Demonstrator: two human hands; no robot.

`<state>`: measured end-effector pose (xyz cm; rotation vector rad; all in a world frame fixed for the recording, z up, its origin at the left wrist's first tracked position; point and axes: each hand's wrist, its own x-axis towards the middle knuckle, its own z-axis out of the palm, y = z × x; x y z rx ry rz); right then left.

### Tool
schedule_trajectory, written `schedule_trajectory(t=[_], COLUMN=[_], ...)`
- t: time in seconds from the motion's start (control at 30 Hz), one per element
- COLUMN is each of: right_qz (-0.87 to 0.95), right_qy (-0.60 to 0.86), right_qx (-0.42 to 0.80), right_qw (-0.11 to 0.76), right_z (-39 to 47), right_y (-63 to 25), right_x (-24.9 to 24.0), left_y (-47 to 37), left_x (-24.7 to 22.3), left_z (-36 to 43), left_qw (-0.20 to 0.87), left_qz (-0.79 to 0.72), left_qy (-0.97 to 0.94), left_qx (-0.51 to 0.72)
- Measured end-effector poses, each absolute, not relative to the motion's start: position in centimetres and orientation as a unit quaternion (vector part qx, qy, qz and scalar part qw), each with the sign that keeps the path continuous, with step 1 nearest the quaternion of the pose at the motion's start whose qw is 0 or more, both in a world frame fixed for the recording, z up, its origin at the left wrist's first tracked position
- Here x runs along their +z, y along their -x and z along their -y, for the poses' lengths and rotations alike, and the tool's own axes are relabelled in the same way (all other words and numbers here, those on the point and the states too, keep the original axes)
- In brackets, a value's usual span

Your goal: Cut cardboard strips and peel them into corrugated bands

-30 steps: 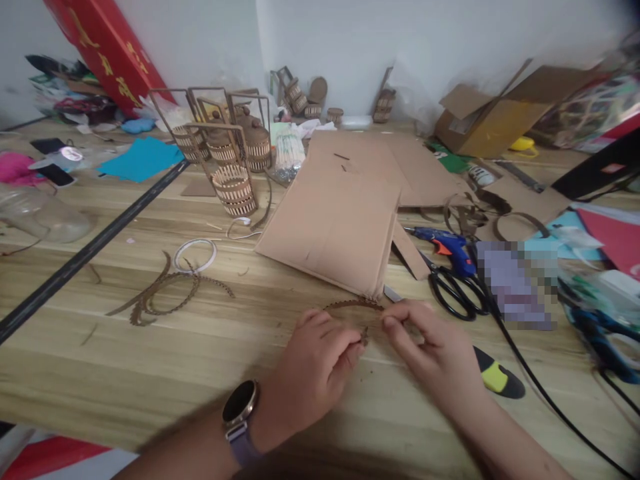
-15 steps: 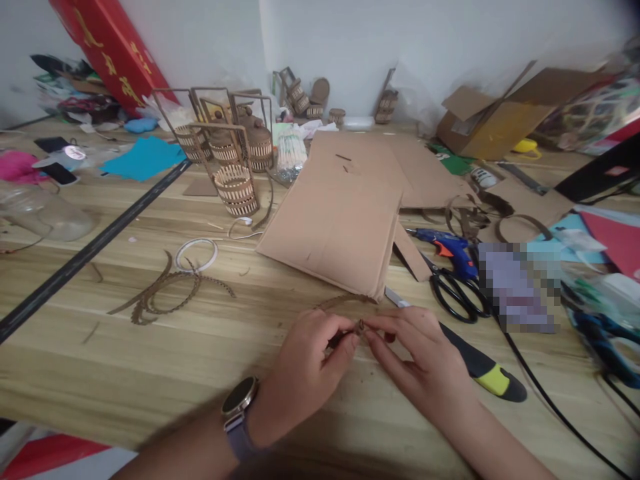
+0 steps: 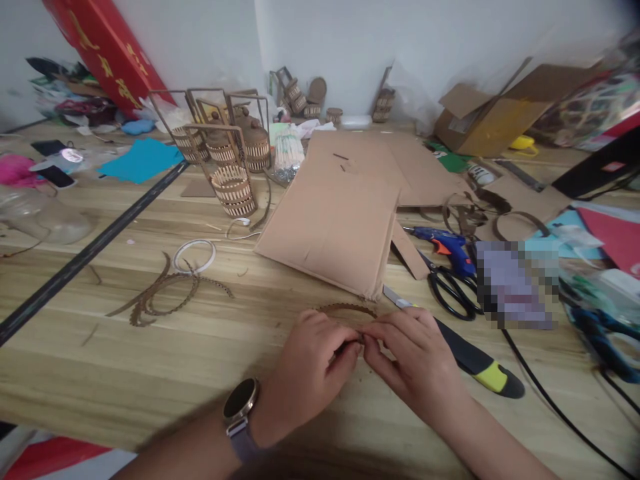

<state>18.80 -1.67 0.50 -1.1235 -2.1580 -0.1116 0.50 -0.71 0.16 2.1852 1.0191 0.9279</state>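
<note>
My left hand (image 3: 315,353), with a watch on its wrist, pinches a small brown piece, mostly hidden by the fingers. Fingertips of my right hand (image 3: 413,353) meet it at the same piece, thumb and forefinger pressed together. A curved brown notched strip (image 3: 347,308) arcs just beyond both hands, near the corner of a large cardboard sheet (image 3: 335,220). Beside my right hand lies a knife with a black and yellow handle (image 3: 470,353). More brown notched strips (image 3: 163,293) lie at the left, by a white ring (image 3: 195,257).
Small woven baskets with tall handles (image 3: 233,190) stand at the back left. Black scissors (image 3: 455,293) and a blue glue gun (image 3: 443,247) lie at the right, near a black cable (image 3: 535,383). An open cardboard box (image 3: 495,113) is at the back right.
The fingertips of both hands have drawn closer together over the small brown piece, which shows less now. The view has shifted slightly.
</note>
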Motion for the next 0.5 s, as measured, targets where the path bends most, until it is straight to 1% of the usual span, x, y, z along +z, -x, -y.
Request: schedule_trajectory(t=[0.13,0.37,0.5], right_qz=[0.836,0.839,0.817], right_qy=[0.439,0.432,0.466], right_qx=[-0.068,0.006,0.017], right_qw=[0.322,0.329,0.338], right_z=[1.70,1.47,1.14], right_y=[-18.89,-19.17,-19.73], right_x=[0.44,0.95,0.96], left_y=[-0.52,-0.33,-0.12], left_x=[0.20,0.58,0.73], left_z=[0.74,0.78,0.76], left_qw=[0.285,0.318,0.345], left_qz=[-0.383,-0.393,-0.411], left_qy=[-0.809,-0.795,-0.776], left_qx=[0.344,0.336,0.333])
